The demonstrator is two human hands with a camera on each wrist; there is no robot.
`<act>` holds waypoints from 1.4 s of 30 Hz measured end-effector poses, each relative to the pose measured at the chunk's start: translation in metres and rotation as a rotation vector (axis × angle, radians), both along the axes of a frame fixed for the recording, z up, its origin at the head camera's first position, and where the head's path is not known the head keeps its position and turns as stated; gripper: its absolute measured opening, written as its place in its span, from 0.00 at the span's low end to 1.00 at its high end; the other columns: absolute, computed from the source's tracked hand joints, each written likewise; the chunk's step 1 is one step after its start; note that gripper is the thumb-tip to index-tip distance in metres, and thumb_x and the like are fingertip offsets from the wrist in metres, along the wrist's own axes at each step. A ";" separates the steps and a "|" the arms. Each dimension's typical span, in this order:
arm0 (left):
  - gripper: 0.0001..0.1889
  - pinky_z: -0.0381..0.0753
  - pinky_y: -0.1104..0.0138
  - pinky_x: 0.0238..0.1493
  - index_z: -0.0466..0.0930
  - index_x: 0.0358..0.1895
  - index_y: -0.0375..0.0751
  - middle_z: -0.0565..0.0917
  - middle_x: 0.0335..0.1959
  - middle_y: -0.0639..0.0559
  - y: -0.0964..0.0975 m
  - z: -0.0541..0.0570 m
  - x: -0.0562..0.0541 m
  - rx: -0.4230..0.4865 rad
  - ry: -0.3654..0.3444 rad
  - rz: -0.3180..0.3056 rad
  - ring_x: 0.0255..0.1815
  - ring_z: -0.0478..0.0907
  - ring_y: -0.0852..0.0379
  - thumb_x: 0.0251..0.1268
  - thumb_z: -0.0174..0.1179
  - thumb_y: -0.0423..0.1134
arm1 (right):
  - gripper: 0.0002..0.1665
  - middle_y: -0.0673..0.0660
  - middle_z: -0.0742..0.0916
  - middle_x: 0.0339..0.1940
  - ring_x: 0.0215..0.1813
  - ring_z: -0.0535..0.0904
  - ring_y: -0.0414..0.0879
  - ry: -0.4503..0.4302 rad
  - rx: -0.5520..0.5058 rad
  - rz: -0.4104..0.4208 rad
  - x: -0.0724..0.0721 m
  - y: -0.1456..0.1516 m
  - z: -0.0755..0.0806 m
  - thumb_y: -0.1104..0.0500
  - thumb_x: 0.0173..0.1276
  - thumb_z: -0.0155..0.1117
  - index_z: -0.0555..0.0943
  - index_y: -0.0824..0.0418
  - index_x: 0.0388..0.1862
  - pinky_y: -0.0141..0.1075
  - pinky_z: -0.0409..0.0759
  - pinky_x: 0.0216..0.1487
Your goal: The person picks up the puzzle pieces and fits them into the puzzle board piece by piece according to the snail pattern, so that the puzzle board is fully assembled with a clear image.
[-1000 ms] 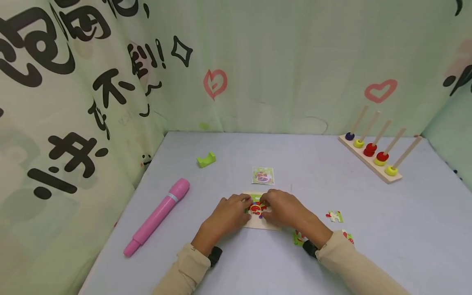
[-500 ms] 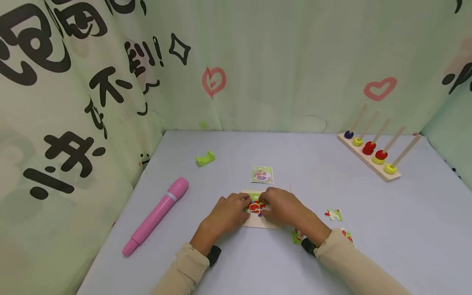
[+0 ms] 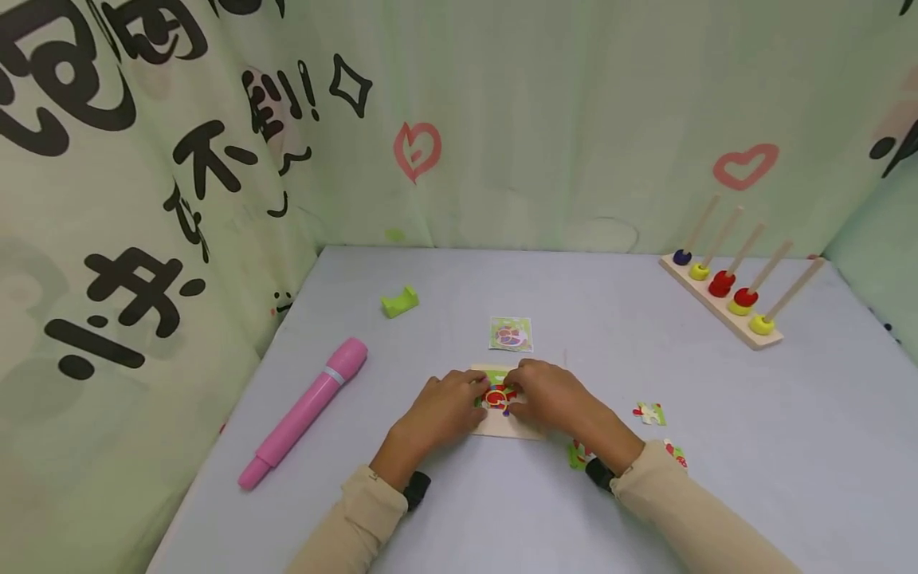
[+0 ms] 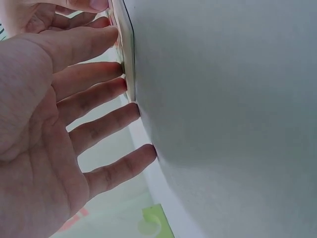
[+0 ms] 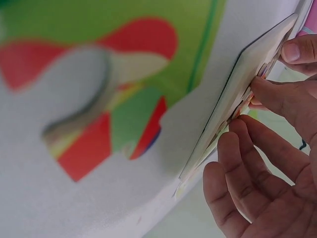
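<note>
A small pale wooden puzzle board (image 3: 509, 429) lies on the table between my hands, with red, green and yellow jigsaw pieces (image 3: 496, 399) joined on it. My left hand (image 3: 446, 405) rests at the board's left side. In the left wrist view its fingers (image 4: 106, 124) are spread and nearly straight, tips on the board's edge and the table. My right hand (image 3: 552, 396) reaches in from the right, fingers bent. Its thumb and forefinger pinch a jigsaw piece at the board's surface, largely covered by the fingers.
Loose jigsaw pieces lie to the right: one (image 3: 651, 414) farther back, others (image 3: 676, 454) near the right forearm. Behind the board is a picture card (image 3: 511, 334). A green block (image 3: 400, 303) and a pink tube (image 3: 304, 414) lie left; a peg stacker (image 3: 746, 327) stands back right.
The view has tilted slightly, shifting everything a little upward in the frame. Both hands keep almost the same place on the board.
</note>
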State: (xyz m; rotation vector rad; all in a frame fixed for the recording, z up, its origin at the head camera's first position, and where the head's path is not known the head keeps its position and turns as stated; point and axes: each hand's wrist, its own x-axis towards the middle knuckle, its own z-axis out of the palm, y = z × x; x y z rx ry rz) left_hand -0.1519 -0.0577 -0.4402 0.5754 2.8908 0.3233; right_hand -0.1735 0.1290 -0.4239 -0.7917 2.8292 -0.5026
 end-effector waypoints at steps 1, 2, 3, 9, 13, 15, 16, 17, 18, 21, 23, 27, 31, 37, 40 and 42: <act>0.27 0.73 0.50 0.64 0.76 0.71 0.44 0.75 0.72 0.52 0.000 0.000 0.000 0.009 -0.008 0.002 0.72 0.71 0.51 0.72 0.65 0.45 | 0.16 0.52 0.84 0.36 0.39 0.81 0.46 -0.007 0.001 -0.004 0.000 0.000 0.000 0.61 0.61 0.79 0.88 0.66 0.47 0.43 0.82 0.45; 0.27 0.73 0.50 0.64 0.76 0.71 0.43 0.75 0.71 0.51 0.000 0.000 0.000 0.014 -0.018 0.001 0.72 0.71 0.51 0.72 0.65 0.45 | 0.16 0.52 0.85 0.36 0.39 0.81 0.47 -0.016 0.002 -0.007 0.000 0.000 0.000 0.61 0.61 0.79 0.88 0.66 0.46 0.43 0.83 0.45; 0.27 0.73 0.50 0.64 0.76 0.72 0.43 0.75 0.71 0.51 0.000 0.000 0.001 0.017 -0.025 -0.001 0.72 0.71 0.50 0.72 0.65 0.45 | 0.16 0.52 0.85 0.36 0.39 0.81 0.46 -0.023 0.004 -0.008 0.001 0.000 0.000 0.61 0.61 0.79 0.88 0.66 0.46 0.43 0.83 0.45; 0.26 0.74 0.49 0.63 0.76 0.72 0.52 0.75 0.72 0.51 -0.003 0.002 0.005 -0.004 0.004 -0.024 0.72 0.71 0.50 0.73 0.65 0.45 | 0.14 0.53 0.87 0.37 0.39 0.82 0.47 -0.010 -0.024 -0.006 -0.001 -0.003 -0.001 0.63 0.60 0.79 0.89 0.66 0.44 0.43 0.82 0.45; 0.25 0.73 0.49 0.62 0.76 0.72 0.57 0.73 0.73 0.51 -0.004 0.005 0.004 -0.023 0.021 -0.037 0.72 0.70 0.50 0.73 0.64 0.45 | 0.13 0.53 0.87 0.36 0.39 0.82 0.47 0.005 -0.032 -0.009 -0.003 -0.003 0.002 0.63 0.60 0.79 0.89 0.66 0.43 0.42 0.82 0.44; 0.25 0.73 0.49 0.62 0.76 0.72 0.58 0.73 0.74 0.51 -0.004 0.006 0.003 -0.030 0.014 -0.037 0.72 0.69 0.50 0.74 0.64 0.45 | 0.13 0.53 0.87 0.36 0.39 0.82 0.47 0.001 -0.031 -0.009 -0.003 -0.002 0.004 0.63 0.60 0.79 0.89 0.66 0.43 0.42 0.82 0.44; 0.25 0.73 0.48 0.63 0.76 0.72 0.58 0.72 0.74 0.51 -0.003 0.006 0.003 -0.033 0.010 -0.037 0.73 0.69 0.50 0.74 0.63 0.45 | 0.13 0.53 0.87 0.36 0.39 0.82 0.46 0.000 -0.030 -0.006 -0.003 -0.002 0.004 0.63 0.60 0.80 0.89 0.66 0.43 0.42 0.82 0.44; 0.25 0.73 0.48 0.63 0.76 0.72 0.58 0.72 0.74 0.51 -0.003 0.006 0.003 -0.037 0.008 -0.038 0.73 0.69 0.50 0.74 0.63 0.46 | 0.13 0.53 0.88 0.36 0.39 0.82 0.47 -0.003 -0.030 -0.008 -0.002 -0.001 0.004 0.63 0.60 0.79 0.89 0.66 0.42 0.42 0.82 0.44; 0.25 0.73 0.48 0.63 0.76 0.72 0.58 0.72 0.74 0.51 -0.002 0.005 0.003 -0.037 0.005 -0.038 0.73 0.69 0.50 0.74 0.63 0.46 | 0.13 0.53 0.88 0.36 0.39 0.82 0.46 -0.004 -0.030 -0.009 -0.002 -0.001 0.004 0.63 0.60 0.79 0.89 0.66 0.42 0.42 0.82 0.44; 0.25 0.73 0.48 0.62 0.76 0.72 0.58 0.72 0.74 0.51 -0.002 0.005 0.004 -0.046 -0.001 -0.039 0.73 0.69 0.50 0.74 0.63 0.46 | 0.11 0.52 0.87 0.36 0.39 0.82 0.45 -0.009 -0.034 -0.009 -0.001 0.000 0.003 0.64 0.60 0.79 0.89 0.65 0.41 0.42 0.82 0.44; 0.25 0.73 0.48 0.63 0.76 0.72 0.58 0.72 0.74 0.51 -0.001 0.005 0.006 -0.049 -0.004 -0.039 0.73 0.69 0.50 0.74 0.63 0.46 | 0.10 0.52 0.87 0.35 0.38 0.82 0.45 -0.007 -0.035 -0.007 0.000 0.000 0.002 0.64 0.60 0.79 0.89 0.64 0.40 0.42 0.82 0.44; 0.24 0.73 0.48 0.63 0.76 0.72 0.57 0.72 0.74 0.51 -0.002 0.005 0.007 -0.056 0.008 -0.041 0.73 0.69 0.50 0.75 0.62 0.46 | 0.07 0.50 0.87 0.33 0.37 0.81 0.44 0.010 -0.038 -0.018 0.001 -0.001 0.001 0.64 0.60 0.79 0.90 0.62 0.36 0.41 0.81 0.41; 0.25 0.73 0.48 0.63 0.76 0.72 0.56 0.72 0.74 0.51 -0.002 0.004 0.008 -0.053 0.011 -0.034 0.72 0.69 0.49 0.75 0.62 0.46 | 0.05 0.49 0.87 0.31 0.35 0.79 0.43 0.007 -0.040 -0.040 0.001 -0.003 0.000 0.65 0.59 0.79 0.90 0.61 0.33 0.40 0.80 0.37; 0.24 0.75 0.49 0.61 0.77 0.72 0.58 0.72 0.73 0.50 0.000 0.001 0.013 -0.060 0.031 -0.063 0.71 0.70 0.49 0.75 0.62 0.45 | 0.05 0.49 0.86 0.31 0.35 0.79 0.42 -0.013 -0.038 -0.051 0.003 -0.003 -0.001 0.65 0.58 0.80 0.90 0.61 0.32 0.40 0.80 0.38; 0.23 0.75 0.49 0.60 0.77 0.71 0.59 0.73 0.73 0.51 0.002 0.002 0.014 -0.067 0.045 -0.075 0.72 0.70 0.50 0.75 0.62 0.45 | 0.05 0.49 0.87 0.33 0.38 0.81 0.43 -0.020 -0.032 -0.047 0.003 0.001 0.001 0.66 0.59 0.78 0.91 0.61 0.34 0.42 0.82 0.41; 0.23 0.75 0.49 0.60 0.77 0.71 0.59 0.72 0.73 0.51 0.003 0.002 0.014 -0.075 0.049 -0.076 0.72 0.70 0.50 0.75 0.61 0.46 | 0.05 0.50 0.88 0.35 0.39 0.82 0.45 -0.016 -0.037 -0.039 0.003 0.007 0.004 0.67 0.61 0.76 0.91 0.62 0.37 0.43 0.82 0.43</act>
